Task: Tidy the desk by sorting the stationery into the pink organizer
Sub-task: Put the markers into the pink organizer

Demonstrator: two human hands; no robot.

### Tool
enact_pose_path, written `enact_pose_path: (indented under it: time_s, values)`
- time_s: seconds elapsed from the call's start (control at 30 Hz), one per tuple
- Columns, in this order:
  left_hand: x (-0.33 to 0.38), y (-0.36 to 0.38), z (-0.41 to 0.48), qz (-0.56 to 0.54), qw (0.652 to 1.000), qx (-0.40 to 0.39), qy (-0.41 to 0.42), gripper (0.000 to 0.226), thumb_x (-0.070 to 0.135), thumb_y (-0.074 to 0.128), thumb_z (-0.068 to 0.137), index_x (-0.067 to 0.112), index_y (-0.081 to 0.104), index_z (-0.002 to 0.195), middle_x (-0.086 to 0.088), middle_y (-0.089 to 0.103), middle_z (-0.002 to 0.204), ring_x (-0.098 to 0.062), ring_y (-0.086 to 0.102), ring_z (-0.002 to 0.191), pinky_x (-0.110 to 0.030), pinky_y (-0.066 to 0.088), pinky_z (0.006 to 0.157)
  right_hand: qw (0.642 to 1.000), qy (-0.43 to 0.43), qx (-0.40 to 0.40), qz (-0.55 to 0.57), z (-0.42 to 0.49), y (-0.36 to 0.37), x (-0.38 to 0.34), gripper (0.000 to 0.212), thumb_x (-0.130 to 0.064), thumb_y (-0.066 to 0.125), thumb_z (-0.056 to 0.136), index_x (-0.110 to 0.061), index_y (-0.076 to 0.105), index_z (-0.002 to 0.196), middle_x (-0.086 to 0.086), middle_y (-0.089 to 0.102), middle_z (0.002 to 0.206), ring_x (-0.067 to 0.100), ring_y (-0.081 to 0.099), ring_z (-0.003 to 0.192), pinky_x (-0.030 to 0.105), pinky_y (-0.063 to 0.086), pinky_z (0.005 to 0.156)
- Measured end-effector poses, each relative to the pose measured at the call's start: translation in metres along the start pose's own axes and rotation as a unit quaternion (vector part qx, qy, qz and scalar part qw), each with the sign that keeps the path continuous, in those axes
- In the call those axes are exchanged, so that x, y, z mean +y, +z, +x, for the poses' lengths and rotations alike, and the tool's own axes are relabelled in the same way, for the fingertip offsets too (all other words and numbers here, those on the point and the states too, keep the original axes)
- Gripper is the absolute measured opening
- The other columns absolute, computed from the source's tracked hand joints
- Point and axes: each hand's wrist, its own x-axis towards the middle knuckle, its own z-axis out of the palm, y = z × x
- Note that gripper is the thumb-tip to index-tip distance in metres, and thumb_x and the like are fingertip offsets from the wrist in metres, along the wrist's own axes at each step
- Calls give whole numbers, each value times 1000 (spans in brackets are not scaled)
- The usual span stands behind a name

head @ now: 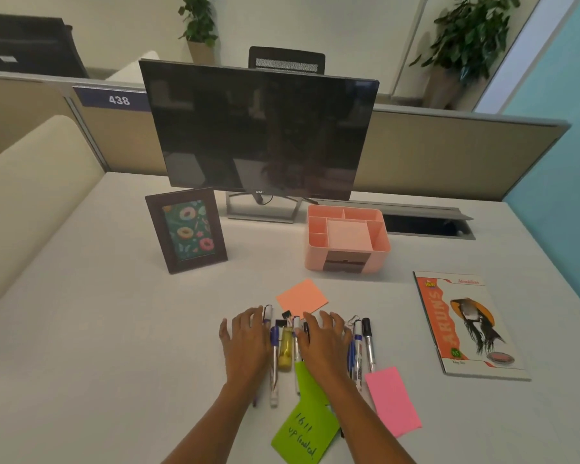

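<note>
The pink organizer [347,241] stands on the desk right of centre, its compartments showing nothing inside. In front of it lie several pens and markers [362,346] in a row, a yellow lighter-like item [285,349], small black binder clips [283,319], and orange [302,298], green [303,433] and pink [392,400] sticky notes. My left hand [246,343] lies flat, fingers spread, on the left pens. Flat on the middle pens rests my right hand [325,344], covering part of the green note.
A dark monitor [258,128] stands at the back, with a framed donut picture [186,231] to its left. An orange-and-white notebook [466,324] lies at the right. An open cable slot [422,224] sits behind the organizer.
</note>
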Motion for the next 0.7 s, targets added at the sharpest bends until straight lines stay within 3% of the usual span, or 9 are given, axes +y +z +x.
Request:
enact_pose_path:
  time_s: [0.13,0.23,0.43,0.7]
  values:
    - [-5,-2,11,14,1000,-18,5,30,32,43,97,25,59,121,3,65,112,-21,57,110,-51,23,110,1000,11,22,1,8,3,-13,39,-47,41,94,-30,54,127,4,48,139,28,31,132,46,27,103]
    - [-7,-6,18,22,998,-53,5,30,39,40,98,29,58,120,7,64,114,-18,54,112,-48,18,111,999,20,33,-10,14,4,-20,35,-47,43,93,-29,60,118,2,51,132,26,35,125,43,29,100]
    - [-5,-17,23,37,995,-95,-6,34,45,33,99,32,52,124,10,60,122,-14,49,119,-46,12,115,998,44,37,-24,20,-1,-30,38,-49,41,94,-24,58,117,1,54,123,23,37,118,37,32,96]
    - [6,-13,29,12,993,-95,-66,27,45,42,94,31,60,109,10,67,98,-12,57,104,-48,9,114,999,18,25,-30,30,-5,-26,33,-46,43,94,-24,57,114,-2,63,115,22,41,115,37,33,90]
